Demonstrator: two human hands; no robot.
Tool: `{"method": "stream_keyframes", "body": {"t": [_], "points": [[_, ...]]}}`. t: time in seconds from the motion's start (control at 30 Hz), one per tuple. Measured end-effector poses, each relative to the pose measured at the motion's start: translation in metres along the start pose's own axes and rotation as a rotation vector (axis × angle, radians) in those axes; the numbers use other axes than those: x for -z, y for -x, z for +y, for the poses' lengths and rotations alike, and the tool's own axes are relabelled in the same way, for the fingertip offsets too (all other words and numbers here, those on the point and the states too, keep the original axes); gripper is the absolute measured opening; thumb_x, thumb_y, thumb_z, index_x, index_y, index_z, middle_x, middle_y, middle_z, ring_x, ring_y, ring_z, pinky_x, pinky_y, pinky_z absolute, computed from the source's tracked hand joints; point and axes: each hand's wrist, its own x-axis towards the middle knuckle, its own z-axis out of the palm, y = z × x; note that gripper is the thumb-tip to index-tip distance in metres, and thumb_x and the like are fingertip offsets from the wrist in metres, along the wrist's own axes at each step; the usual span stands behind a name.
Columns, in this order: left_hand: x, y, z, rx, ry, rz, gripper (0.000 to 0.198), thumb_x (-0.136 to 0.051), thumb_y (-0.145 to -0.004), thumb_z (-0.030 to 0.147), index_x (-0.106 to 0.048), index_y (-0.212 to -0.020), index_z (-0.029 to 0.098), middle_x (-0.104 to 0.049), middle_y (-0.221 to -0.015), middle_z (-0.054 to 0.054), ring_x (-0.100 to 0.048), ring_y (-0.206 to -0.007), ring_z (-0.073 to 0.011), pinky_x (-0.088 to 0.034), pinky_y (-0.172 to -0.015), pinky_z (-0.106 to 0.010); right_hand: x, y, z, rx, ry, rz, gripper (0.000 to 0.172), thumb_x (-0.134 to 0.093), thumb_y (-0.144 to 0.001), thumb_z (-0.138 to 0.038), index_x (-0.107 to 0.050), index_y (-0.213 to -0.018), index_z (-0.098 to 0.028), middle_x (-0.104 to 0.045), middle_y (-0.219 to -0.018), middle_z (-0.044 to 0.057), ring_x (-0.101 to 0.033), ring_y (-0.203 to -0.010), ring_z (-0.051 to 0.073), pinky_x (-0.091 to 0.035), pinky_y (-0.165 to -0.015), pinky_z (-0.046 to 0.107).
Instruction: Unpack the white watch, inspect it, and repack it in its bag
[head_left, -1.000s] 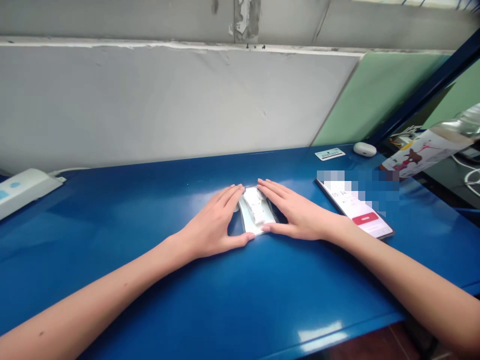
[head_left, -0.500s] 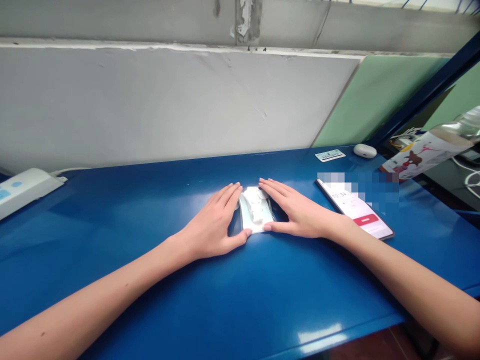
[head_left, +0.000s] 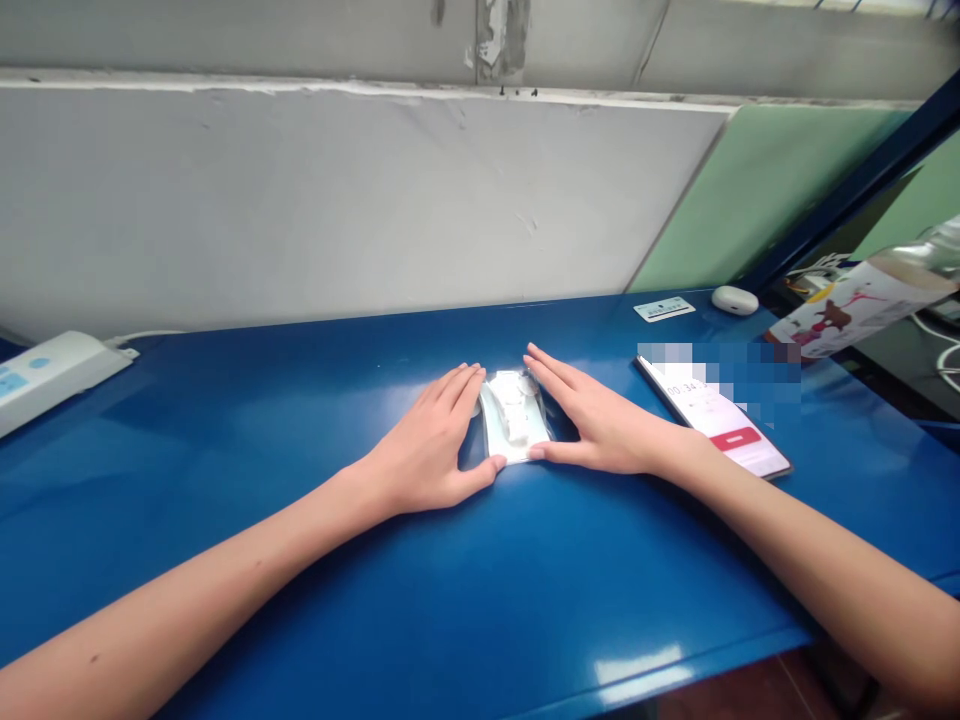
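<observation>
A small clear-plastic package lies flat on the blue table, with a white item on a pale card inside it; what the item is I cannot make out. On its left side rests my left hand, fingers stretched out, with the thumb tip at the lower left corner and the fingertips by the upper left edge. My right hand mirrors it on the right, thumb at the lower right corner and the fingers extended near the top edge. Neither hand is closed around the package.
On the blue table, a phone with a lit screen lies beside my right wrist. Behind it are a card and a white earbud case. A bottle leans at right; a white power strip sits far left.
The fingers of my right hand have spread and lifted slightly away from the package's top edge. My left hand stays in place, and the view has shifted a little.
</observation>
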Motion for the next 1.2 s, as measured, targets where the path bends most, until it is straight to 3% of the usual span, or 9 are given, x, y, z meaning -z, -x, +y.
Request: {"method": "stream_keyframes", "body": {"t": [0.2, 0.47, 0.67, 0.87, 1.03, 1.2], "points": [[-0.0007, 0.0006, -0.0008, 0.002, -0.003, 0.008, 0.088, -0.057, -0.089, 0.055, -0.024, -0.154, 0.006, -0.033, -0.158, -0.028, -0.029, -0.149, -0.0411, -0.034, -0.117, -0.058, 0.0003, -0.0002, -0.0004, 0.021, 0.018, -0.005, 0.102, -0.060, -0.086, -0.067, -0.018, -0.162, -0.014, -0.023, -0.165, 0.023, -0.025, -0.151, 0.040, -0.032, -0.119, 0.061], [-0.0010, 0.0015, -0.0011, -0.001, -0.011, 0.008, 0.089, -0.057, -0.089, 0.055, -0.026, -0.153, 0.002, -0.034, -0.157, -0.030, -0.029, -0.148, -0.0419, -0.034, -0.118, -0.058, -0.0005, 0.0001, -0.0007, 0.020, 0.019, -0.001, 0.103, -0.060, -0.087, -0.067, -0.015, -0.162, -0.013, -0.015, -0.167, 0.023, -0.021, -0.153, 0.038, -0.031, -0.120, 0.059], [-0.0005, 0.0007, -0.0005, 0.002, 0.002, 0.011, 0.087, -0.058, -0.089, 0.056, -0.026, -0.153, 0.006, -0.035, -0.156, -0.028, -0.030, -0.148, -0.0420, -0.034, -0.117, -0.058, -0.0002, 0.0000, -0.0012, 0.024, 0.055, -0.024, 0.100, -0.057, -0.089, -0.066, -0.019, -0.160, -0.008, -0.021, -0.165, 0.024, -0.023, -0.153, 0.037, -0.030, -0.121, 0.057], [-0.0004, 0.0001, -0.0006, 0.007, -0.007, -0.006, 0.089, -0.058, -0.089, 0.055, -0.027, -0.153, 0.001, -0.034, -0.157, -0.030, -0.029, -0.148, -0.0422, -0.033, -0.118, -0.058, -0.0008, -0.0006, -0.0015, 0.013, 0.064, -0.034, 0.099, -0.056, -0.089, -0.067, -0.020, -0.160, -0.007, -0.021, -0.165, 0.025, -0.022, -0.153, 0.038, -0.029, -0.121, 0.058], [-0.0001, -0.0002, -0.0005, 0.014, -0.017, -0.024, 0.089, -0.056, -0.089, 0.055, -0.026, -0.153, 0.001, -0.033, -0.158, -0.029, -0.028, -0.149, -0.0405, -0.032, -0.119, -0.056, -0.0017, 0.0009, -0.0039, 0.003, 0.055, -0.034, 0.096, -0.054, -0.091, -0.063, -0.017, -0.160, -0.008, -0.010, -0.167, 0.025, -0.017, -0.154, 0.038, -0.029, -0.120, 0.058], [0.0011, 0.0005, 0.0007, 0.011, -0.016, -0.014, 0.084, -0.055, -0.090, 0.046, -0.023, -0.154, 0.000, -0.017, -0.163, -0.031, -0.018, -0.152, -0.0416, -0.030, -0.119, -0.058, -0.0005, 0.0016, -0.0068, 0.019, 0.056, -0.035, 0.088, -0.053, -0.095, -0.055, -0.019, -0.159, -0.005, -0.017, -0.166, 0.026, -0.020, -0.154, 0.036, -0.029, -0.121, 0.056]]}}
